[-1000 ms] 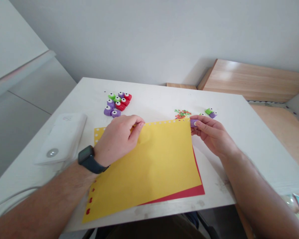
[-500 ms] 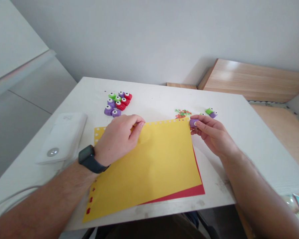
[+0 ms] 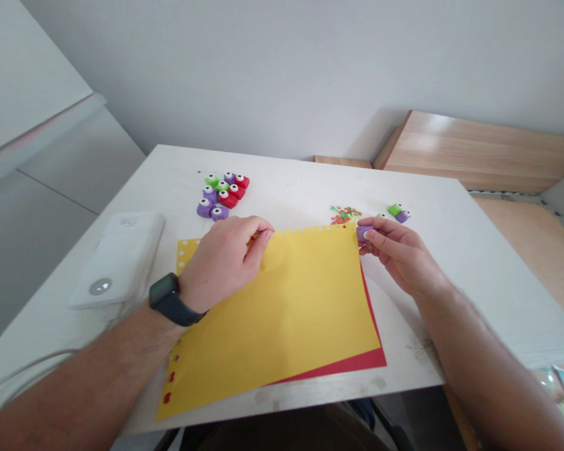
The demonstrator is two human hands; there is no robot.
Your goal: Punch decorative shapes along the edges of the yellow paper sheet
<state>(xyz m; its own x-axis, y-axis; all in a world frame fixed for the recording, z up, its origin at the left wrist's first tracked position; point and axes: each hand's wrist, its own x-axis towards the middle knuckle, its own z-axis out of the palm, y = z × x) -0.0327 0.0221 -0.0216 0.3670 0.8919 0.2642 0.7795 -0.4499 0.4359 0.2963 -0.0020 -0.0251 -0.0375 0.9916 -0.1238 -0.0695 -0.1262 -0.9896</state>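
A yellow sheet of paper (image 3: pixel 301 294) lies over a red sheet (image 3: pixel 348 365), with small shaped holes along its top and left edges. My left hand (image 3: pixel 230 257), wearing a dark watch (image 3: pixel 169 297), pinches the yellow sheet's top edge near the middle. At the top right corner my right hand (image 3: pixel 399 250) holds a small purple craft punch (image 3: pixel 363 233) against the paper's edge, thumb on its white button. Beyond that corner lies a heap of green, orange and red paper cutouts (image 3: pixel 344 214).
Several purple, green and red punches (image 3: pixel 223 197) are grouped at the back left. More punches (image 3: pixel 399 212) lie behind my right hand. A white box-shaped device (image 3: pixel 120 260) with a cable (image 3: pixel 37 363) is at the left. A wooden panel (image 3: pixel 474 147) stands behind the table's right side.
The purple punch and my right hand have shifted very slightly at the paper's corner. My left hand stays in the same place on the top edge.
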